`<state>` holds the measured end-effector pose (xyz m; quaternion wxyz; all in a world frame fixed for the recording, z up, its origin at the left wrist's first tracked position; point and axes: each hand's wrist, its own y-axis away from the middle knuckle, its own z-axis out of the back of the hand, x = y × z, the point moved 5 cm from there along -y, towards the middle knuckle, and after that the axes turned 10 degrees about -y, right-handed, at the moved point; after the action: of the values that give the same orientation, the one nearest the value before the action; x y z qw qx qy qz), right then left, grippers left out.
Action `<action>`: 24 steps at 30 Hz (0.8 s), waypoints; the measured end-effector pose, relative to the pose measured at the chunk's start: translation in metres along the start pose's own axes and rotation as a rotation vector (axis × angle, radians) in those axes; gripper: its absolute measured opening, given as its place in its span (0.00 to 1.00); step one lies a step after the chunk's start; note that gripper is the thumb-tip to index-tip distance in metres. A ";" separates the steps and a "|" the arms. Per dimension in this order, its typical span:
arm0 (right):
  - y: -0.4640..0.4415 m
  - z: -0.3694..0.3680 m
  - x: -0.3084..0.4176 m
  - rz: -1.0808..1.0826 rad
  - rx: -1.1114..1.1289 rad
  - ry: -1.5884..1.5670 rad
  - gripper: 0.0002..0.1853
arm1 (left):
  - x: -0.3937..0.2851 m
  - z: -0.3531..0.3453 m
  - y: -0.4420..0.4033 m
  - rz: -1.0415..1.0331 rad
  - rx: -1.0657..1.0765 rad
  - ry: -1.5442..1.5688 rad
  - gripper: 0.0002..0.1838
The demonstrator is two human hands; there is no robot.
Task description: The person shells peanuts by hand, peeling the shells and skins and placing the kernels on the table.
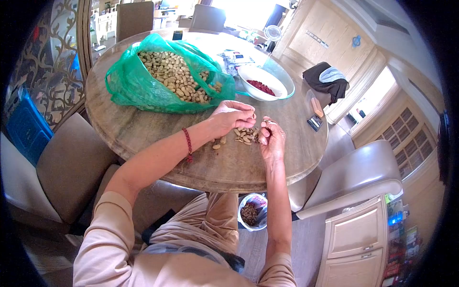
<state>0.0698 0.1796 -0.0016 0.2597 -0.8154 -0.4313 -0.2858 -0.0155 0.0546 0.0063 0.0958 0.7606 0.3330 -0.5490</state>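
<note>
Over the near part of the round table, my left hand (233,117) is closed in a pinch, with a small pale peanut just showing at its fingertips. A red beaded bracelet circles that wrist. My right hand (272,138) is beside it, a short gap apart, fingers curled in; what they hold is too small to make out. Under and between the hands lies a loose pile of peanuts and shell pieces (245,136). Behind my left hand, a green plastic bag (126,83) lies open, full of unshelled peanuts (174,76). Beyond my hands, a white bowl (279,80) contains red-skinned peanut kernels (261,87).
A bin (242,225) with shells stands on the floor below the table edge (215,184). A small black object (315,123) lies at the table's right. Chairs (356,172) surround the table; one at the right carries dark clothing (327,81).
</note>
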 end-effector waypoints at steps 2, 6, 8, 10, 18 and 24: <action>0.001 0.000 0.001 0.004 -0.001 0.026 0.10 | -0.001 -0.001 0.000 -0.004 0.005 0.002 0.11; 0.001 0.002 -0.001 -0.021 -0.004 0.218 0.11 | -0.002 -0.001 0.000 0.004 0.000 -0.011 0.12; 0.002 0.003 -0.002 -0.014 -0.039 0.258 0.11 | -0.002 -0.001 0.000 -0.003 0.003 -0.019 0.12; 0.005 0.002 -0.003 -0.007 -0.076 0.298 0.11 | -0.002 -0.001 0.000 -0.011 0.005 -0.035 0.12; 0.010 -0.012 -0.003 -0.074 0.051 0.203 0.07 | -0.003 -0.003 -0.002 -0.087 0.014 -0.186 0.11; 0.012 -0.016 -0.006 -0.026 0.120 0.350 0.06 | -0.004 -0.003 -0.002 -0.108 -0.002 -0.343 0.10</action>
<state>0.0734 0.1593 0.0033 0.3753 -0.7304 -0.4065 -0.4005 -0.0149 0.0563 0.0112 0.1226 0.6367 0.3527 -0.6747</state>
